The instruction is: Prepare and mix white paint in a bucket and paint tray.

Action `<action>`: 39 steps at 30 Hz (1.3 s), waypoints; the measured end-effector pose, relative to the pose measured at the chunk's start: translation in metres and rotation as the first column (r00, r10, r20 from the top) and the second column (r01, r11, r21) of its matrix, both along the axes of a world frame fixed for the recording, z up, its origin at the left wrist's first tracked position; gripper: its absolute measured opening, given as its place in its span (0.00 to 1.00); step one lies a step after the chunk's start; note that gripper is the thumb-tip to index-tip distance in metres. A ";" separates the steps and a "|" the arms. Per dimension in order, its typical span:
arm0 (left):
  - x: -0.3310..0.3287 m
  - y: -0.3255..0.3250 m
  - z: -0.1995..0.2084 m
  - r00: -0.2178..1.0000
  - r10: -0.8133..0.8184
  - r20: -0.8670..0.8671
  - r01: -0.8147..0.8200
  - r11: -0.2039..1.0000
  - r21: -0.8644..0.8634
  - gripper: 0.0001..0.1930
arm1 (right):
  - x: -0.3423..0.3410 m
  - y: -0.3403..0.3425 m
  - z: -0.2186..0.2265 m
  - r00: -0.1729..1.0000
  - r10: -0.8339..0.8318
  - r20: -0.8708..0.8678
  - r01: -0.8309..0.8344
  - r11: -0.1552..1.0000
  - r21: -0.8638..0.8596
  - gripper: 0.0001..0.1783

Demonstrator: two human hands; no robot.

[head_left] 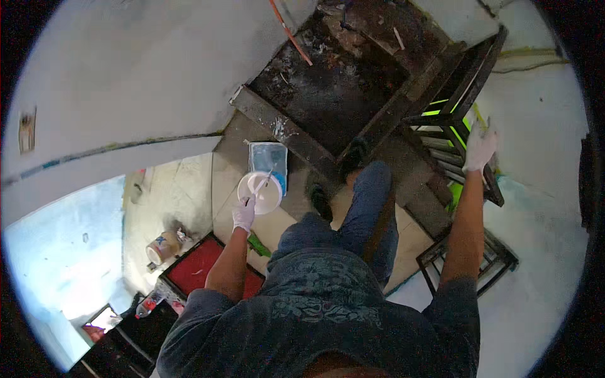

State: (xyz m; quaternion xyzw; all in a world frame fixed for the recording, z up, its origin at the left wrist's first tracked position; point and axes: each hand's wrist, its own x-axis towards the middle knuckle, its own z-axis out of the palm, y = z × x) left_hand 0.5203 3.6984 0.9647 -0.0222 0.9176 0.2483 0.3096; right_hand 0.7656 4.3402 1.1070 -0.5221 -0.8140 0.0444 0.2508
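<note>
My left hand (244, 214), in a white glove, grips a thin paintbrush (259, 184) whose tip reaches over a round white paint pot (265, 200) below me. Just beyond the pot stands a light blue rectangular tub (268, 156). My right hand (480, 148), also gloved in white, rests on the top of a dark metal frame (463, 94) with bright green parts, fingers spread over it. My legs in blue jeans and dark shoes (355, 156) stand on a raised dark ledge.
A dirty dark platform (340, 82) lies ahead. White walls (126, 69) rise on both sides. Down on the tiled floor are a red panel (198, 268), a paint can (162, 247) and a bottle (146, 307). A second metal frame (491, 258) is at lower right.
</note>
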 end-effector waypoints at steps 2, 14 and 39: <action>-0.019 0.048 -0.004 0.999 -0.031 -0.024 0.031 1.000 -0.007 0.20 | -0.041 0.062 -0.017 0.998 -0.053 0.031 0.053 0.999 -0.012 0.32; -0.124 0.336 0.077 0.959 -0.284 0.008 0.284 0.958 -0.036 0.22 | -0.137 0.124 -0.017 0.990 0.112 0.086 -0.119 0.990 0.076 0.30; -0.310 0.552 -0.331 0.782 -0.621 -0.049 0.622 0.783 0.000 0.26 | -0.331 0.038 -0.493 0.925 0.244 -0.292 -0.349 0.235 -0.907 0.20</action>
